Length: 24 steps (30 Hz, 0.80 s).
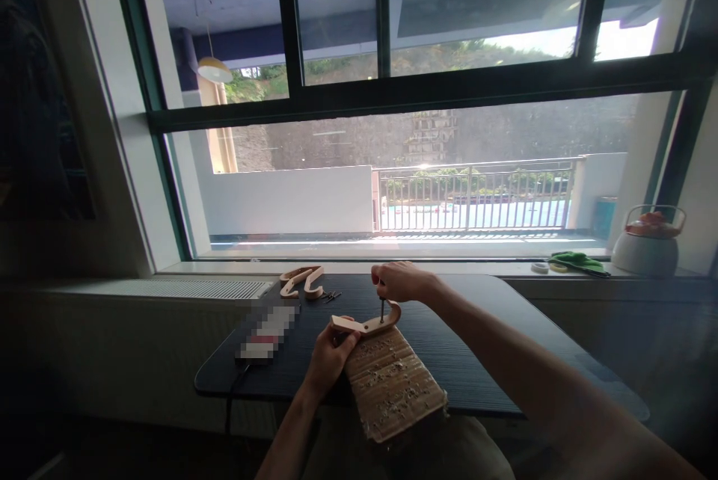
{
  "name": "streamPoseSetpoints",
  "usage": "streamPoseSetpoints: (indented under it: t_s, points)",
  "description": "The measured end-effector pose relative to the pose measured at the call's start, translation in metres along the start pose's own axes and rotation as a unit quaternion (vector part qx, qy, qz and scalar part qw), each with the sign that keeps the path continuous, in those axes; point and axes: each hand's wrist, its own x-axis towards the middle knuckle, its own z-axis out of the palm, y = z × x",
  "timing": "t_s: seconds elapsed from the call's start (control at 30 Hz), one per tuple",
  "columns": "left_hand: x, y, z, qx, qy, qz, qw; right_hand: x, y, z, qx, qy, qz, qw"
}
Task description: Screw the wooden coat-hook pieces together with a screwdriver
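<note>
My right hand [404, 282] is closed around the handle of a screwdriver [382, 309], held upright with its shaft pointing down. The shaft's lower end meets a pale wooden hook [373, 326], curved at its right end and lying across the far edge of a worn board [397, 386]. My left hand [328, 357] grips the hook's left part, thumb in front, close to the board's upper left corner. Grooves and rough, flaking patches cover the board, which slopes toward my lap. Most of the screwdriver handle is hidden by my fingers.
On the dark table [471, 330] lie more wooden hooks [301, 280], a few screws [332, 296] and a blurred-out device with a cable [269, 330]. On the windowsill stand a kettle [645, 250], a green cloth [577, 262] and small round items [539, 268].
</note>
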Motion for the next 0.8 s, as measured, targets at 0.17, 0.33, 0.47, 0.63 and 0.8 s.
streamPoseSetpoints:
  t_s: [0.17, 0.33, 0.47, 0.63, 0.8]
  points:
    - [0.000, 0.001, 0.000, -0.011, -0.004, -0.005, 1.000, 0.000, 0.006, 0.000, 0.006, -0.007, -0.013, 1.000]
    - [-0.002, 0.007, 0.000, -0.004, -0.002, -0.017, 1.000, 0.002, 0.001, 0.003, -0.001, 0.007, 0.004, 1.000]
    - [-0.003, 0.008, 0.000, -0.016, -0.007, -0.015, 1.000, 0.002, -0.003, 0.003, -0.007, 0.019, 0.025, 0.999]
    - [-0.002, 0.006, 0.000, -0.006, -0.009, -0.018, 1.000, 0.001, -0.007, 0.002, 0.007, 0.014, 0.009, 1.000]
    - [-0.001, 0.003, 0.000, -0.001, -0.011, -0.011, 1.000, 0.002, -0.011, 0.003, 0.026, 0.016, -0.025, 0.999]
